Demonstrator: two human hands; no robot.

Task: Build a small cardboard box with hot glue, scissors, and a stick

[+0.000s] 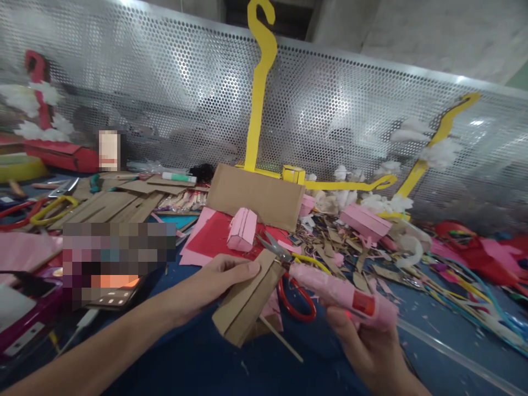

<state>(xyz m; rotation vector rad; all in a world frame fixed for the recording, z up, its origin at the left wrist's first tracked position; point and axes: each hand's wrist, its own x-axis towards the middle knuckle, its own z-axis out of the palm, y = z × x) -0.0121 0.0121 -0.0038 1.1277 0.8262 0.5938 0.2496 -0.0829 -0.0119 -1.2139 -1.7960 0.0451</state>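
My left hand [231, 278] pinches the upper end of a folded brown cardboard piece [249, 300], thumb on top, over the blue table. My right hand [363, 341] is wrapped round a pink glue gun [338, 291] with a red switch; its nozzle meets or nearly meets the cardboard's upper right edge. A clear glue stick [445, 346] trails from its back. Scissors [297, 300] with red and yellow handles lie just behind, partly hidden by the gun and the cardboard. Below the cardboard, a thin wooden stick [282, 339] pokes out. A small pink box [242, 229] sits on red and pink sheets [206, 236].
A brown cardboard panel [256, 195] leans before a tall yellow hook shape [259, 99]. Cardboard scraps [330, 242] and another pink box [365, 221] lie at right. Cardboard strips [111, 206], scissors [53, 209] and a phone [115, 294] are at left. A perforated metal screen [165, 82] stands behind.
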